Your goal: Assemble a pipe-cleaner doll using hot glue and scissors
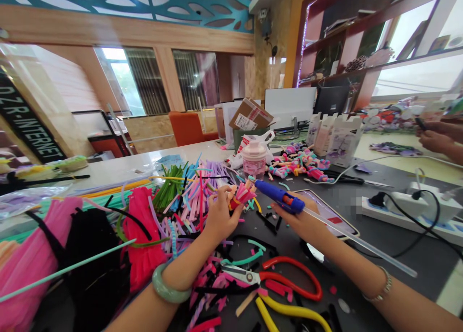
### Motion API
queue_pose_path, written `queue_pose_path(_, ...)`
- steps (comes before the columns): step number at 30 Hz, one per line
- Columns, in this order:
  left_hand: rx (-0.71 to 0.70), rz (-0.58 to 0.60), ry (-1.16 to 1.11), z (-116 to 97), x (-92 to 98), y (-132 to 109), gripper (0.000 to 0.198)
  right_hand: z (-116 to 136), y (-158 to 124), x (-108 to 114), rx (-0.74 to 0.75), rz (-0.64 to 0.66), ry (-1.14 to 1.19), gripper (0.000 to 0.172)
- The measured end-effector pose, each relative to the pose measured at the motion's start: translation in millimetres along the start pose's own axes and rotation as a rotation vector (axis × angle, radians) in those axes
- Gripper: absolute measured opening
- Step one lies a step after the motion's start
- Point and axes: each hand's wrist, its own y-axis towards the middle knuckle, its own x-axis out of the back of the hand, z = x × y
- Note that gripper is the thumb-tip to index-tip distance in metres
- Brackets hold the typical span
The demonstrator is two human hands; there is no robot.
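Observation:
My left hand is closed around a small pink and orange pipe-cleaner figure, pinched between thumb and fingers. Wrapped in my right hand is a blue hot glue gun, its nozzle pointing left, close to the figure's top; whether they touch I cannot tell. A long clear glue stick sticks out of the gun's back over my right forearm. Below the hands lie red-handled scissors and a yellow-handled tool. Cut pipe-cleaner pieces in pink, lilac, blue and green are heaped left of the figure.
Pink pipe-cleaner bundles and a black bundle cover the left. Behind stand a pink-lidded jar, finished figures and white boxes. A phone and power strip lie right. Another person's hands show far right.

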Motion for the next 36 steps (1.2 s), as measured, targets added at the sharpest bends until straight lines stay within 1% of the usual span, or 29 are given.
queue_pose_path(10, 0.022, -0.04, -0.032, 0, 0.5, 0, 0.039, 2, 2, 0, -0.007, -0.027, -0.028, 0.029)
queue_pose_path(16, -0.007, -0.087, -0.124, 7, -3.4, -1, 0.044, 2, 2, 0, -0.013, -0.052, -0.04, 0.031)
queue_pose_path(23, -0.05, -0.129, -0.145, 13, -7.0, -2, 0.045, 1, 1, -1, -0.002, -0.063, -0.063, 0.033)
queue_pose_path(27, -0.053, -0.111, -0.112, 10, -4.5, -3, 0.037, 1, 1, -1, -0.002, -0.059, -0.063, 0.033)
queue_pose_path(31, -0.107, -0.085, -0.025, 5, -0.1, -2, 0.028, 2, 2, 0, -0.016, -0.067, -0.05, 0.032)
queue_pose_path(36, -0.156, -0.095, 0.03, 3, 1.2, -2, 0.025, 3, 2, 0, -0.031, -0.063, -0.021, 0.031)
